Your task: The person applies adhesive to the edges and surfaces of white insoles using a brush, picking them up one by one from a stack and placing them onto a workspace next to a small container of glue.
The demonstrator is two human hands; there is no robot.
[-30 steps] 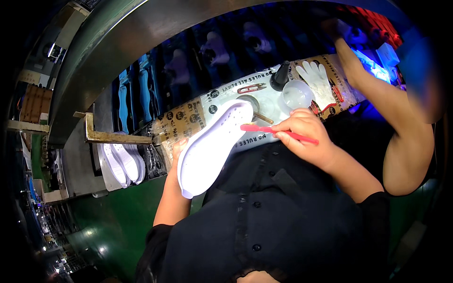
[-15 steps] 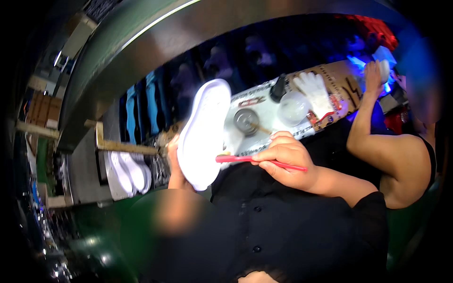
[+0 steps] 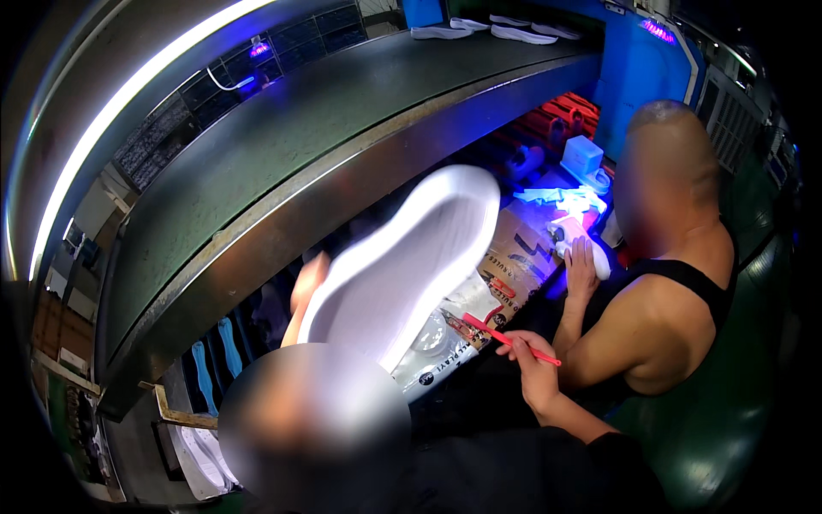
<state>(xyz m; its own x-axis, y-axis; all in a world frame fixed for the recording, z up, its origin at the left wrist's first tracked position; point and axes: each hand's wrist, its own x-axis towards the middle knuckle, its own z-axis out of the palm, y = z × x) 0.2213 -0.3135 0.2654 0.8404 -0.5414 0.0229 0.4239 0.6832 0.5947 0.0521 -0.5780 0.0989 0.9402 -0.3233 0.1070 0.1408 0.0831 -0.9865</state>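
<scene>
A white shoe sole [image 3: 402, 265], raised and tilted with its hollow side in view, fills the middle. My left hand [image 3: 309, 281] grips it by its left edge; the sole hides part of that hand, and the lower end of the sole is blurred. My right hand [image 3: 537, 377] is closed round the handle of a red toothbrush [image 3: 488, 327], to the right of the sole. The brush head is apart from the sole. Beneath them lies a printed work surface bearing a clear plastic bowl [image 3: 431, 337] and a white glove [image 3: 473, 297], both partly covered by the sole.
A green conveyor belt [image 3: 257, 154] with a metal edge runs above the work surface, with several white soles [image 3: 522, 34] at its far end. At my right a co-worker [image 3: 676, 283] holds a white sole [image 3: 589, 257] under blue light. More white soles [image 3: 204, 458] lie lower left.
My view has swung up and to the right. The sole has come closer and now shows its hollow side. The toothbrush, earlier at the sole's edge, is now away from it.
</scene>
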